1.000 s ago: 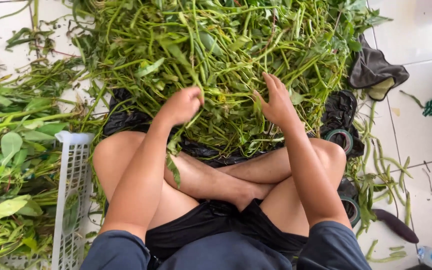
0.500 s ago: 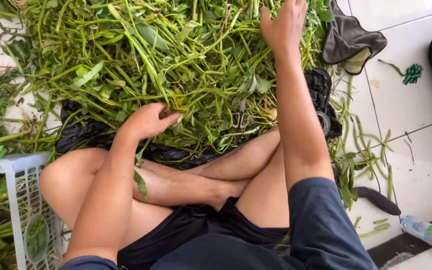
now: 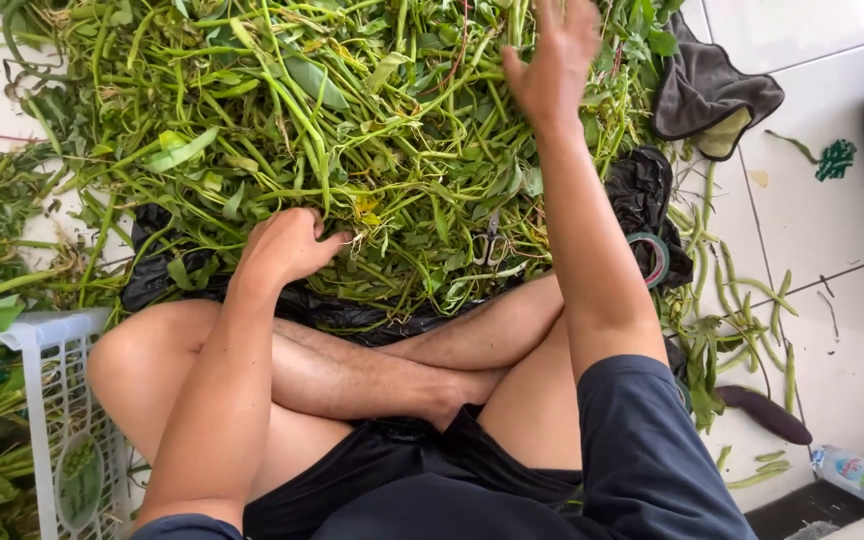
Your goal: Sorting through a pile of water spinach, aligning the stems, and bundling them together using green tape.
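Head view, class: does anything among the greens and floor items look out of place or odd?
Yes. A pair of scissors lies half buried in the green stems, between the left hand and right hand, easy to miss. Loose bean pods lie scattered on the tiled floor.

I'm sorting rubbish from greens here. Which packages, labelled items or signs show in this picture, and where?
Plastic bottle: lying on the tiles at bottom right, clear, with a colourful label band.
Roll of tape: on the black plastic sheet beside the right arm, round, greenish with a reddish rim.
No signs or screens are visible.
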